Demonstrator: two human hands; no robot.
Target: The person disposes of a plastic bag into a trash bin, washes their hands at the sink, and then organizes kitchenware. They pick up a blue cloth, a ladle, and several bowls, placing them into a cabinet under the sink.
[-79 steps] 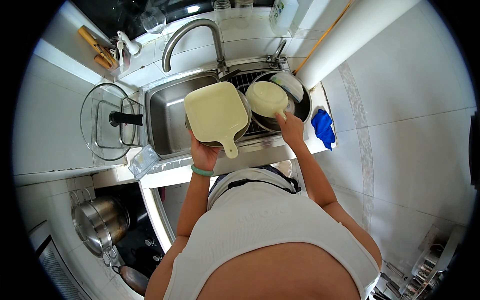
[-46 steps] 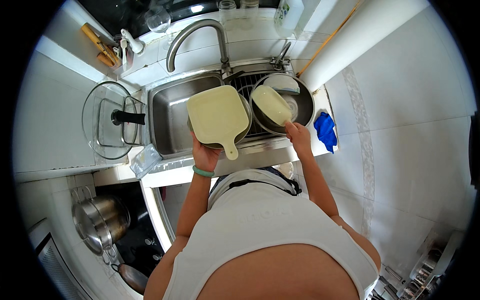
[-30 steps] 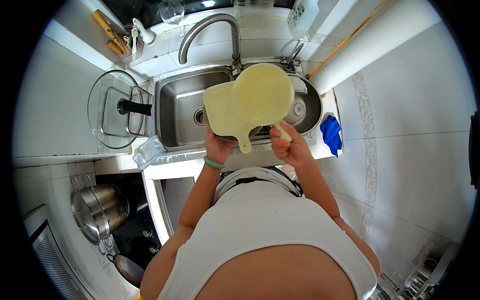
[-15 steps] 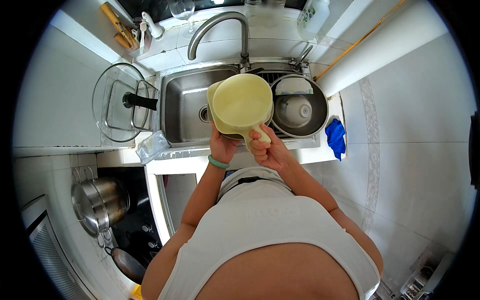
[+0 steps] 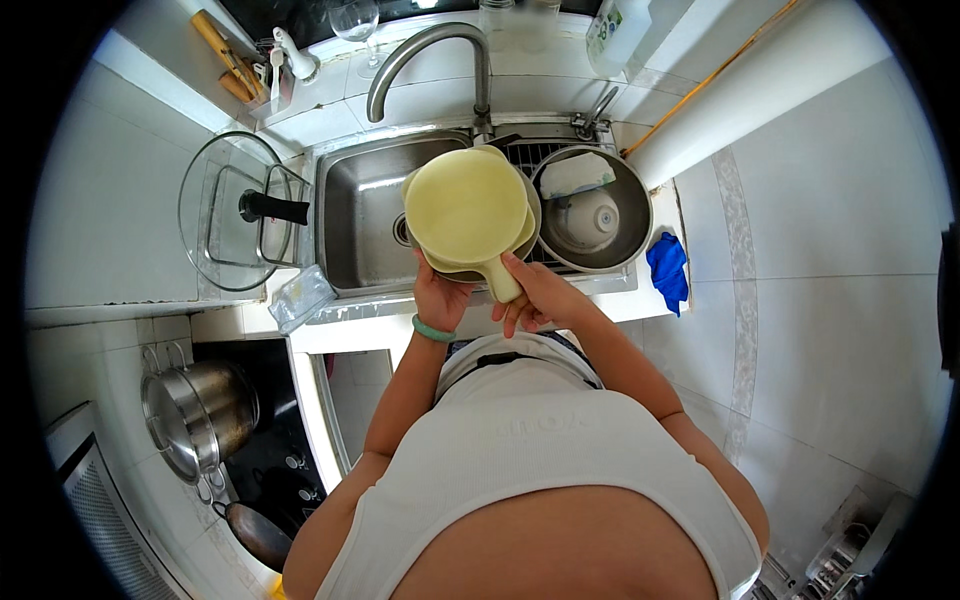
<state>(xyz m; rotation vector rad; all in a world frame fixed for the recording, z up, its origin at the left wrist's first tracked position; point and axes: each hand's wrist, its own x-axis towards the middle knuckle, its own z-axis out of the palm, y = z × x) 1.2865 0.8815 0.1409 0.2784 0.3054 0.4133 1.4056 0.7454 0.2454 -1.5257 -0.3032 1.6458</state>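
Over the middle of the sink I hold a stack with a pale yellow handled bowl (image 5: 470,205) on top. Its short handle points toward me. Below it, more pale yellow rims and a grey metal edge stick out; the lower pieces are mostly hidden. My left hand (image 5: 438,297), with a green bangle at the wrist, grips the stack's near edge, its fingers partly hidden underneath. My right hand (image 5: 545,295) is at the handle, its thumb against the side and its other fingers loosely spread below, not wrapped around it.
A steel basin (image 5: 640,225) with bowls inside stands right of the sink basin (image 5: 350,240). The faucet (image 5: 430,45) arches behind the stack. A glass lid (image 5: 195,210) hangs at left; a clear plastic container (image 5: 302,300) lies at the sink's corner. A blue cloth (image 5: 668,270) lies at right.
The yellow bowl has shifted slightly left and its handle now sits straighter. My right hand's fingers, previously wrapped round the handle, have loosened and spread. My left hand keeps its hold.
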